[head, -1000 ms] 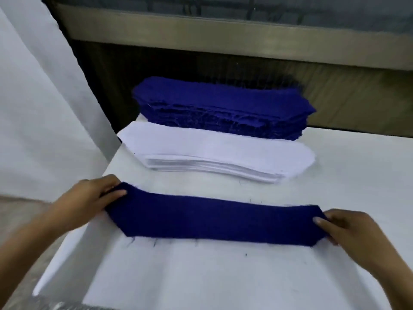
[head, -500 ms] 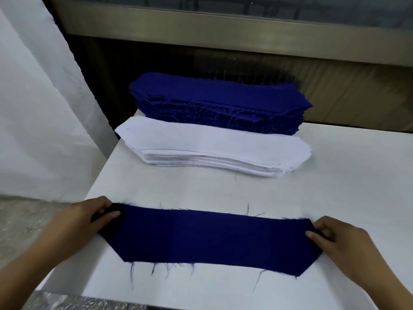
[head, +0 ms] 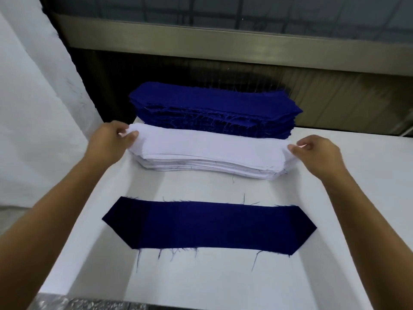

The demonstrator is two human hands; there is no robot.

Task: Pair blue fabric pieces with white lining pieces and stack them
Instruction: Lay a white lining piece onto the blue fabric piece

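Note:
A single blue fabric piece (head: pixel 209 227) lies flat on the white table (head: pixel 201 283), near the front, with loose threads along its edges. Behind it sits a stack of white lining pieces (head: pixel 207 153). A taller stack of blue fabric pieces (head: pixel 214 108) stands at the back. My left hand (head: pixel 111 142) pinches the left end of the top white lining piece. My right hand (head: pixel 317 153) pinches its right end. Both ends are lifted slightly off the stack.
The table's left edge (head: pixel 73 242) drops off beside a white hanging sheet (head: pixel 33 108). A dark panel and metal window frame (head: pixel 223 41) rise right behind the stacks. Bare table surface extends to the right (head: pixel 380 164).
Both hands let go of the single blue piece, which now lies flat near the front, and moved back to grip the ends of the top white lining piece.

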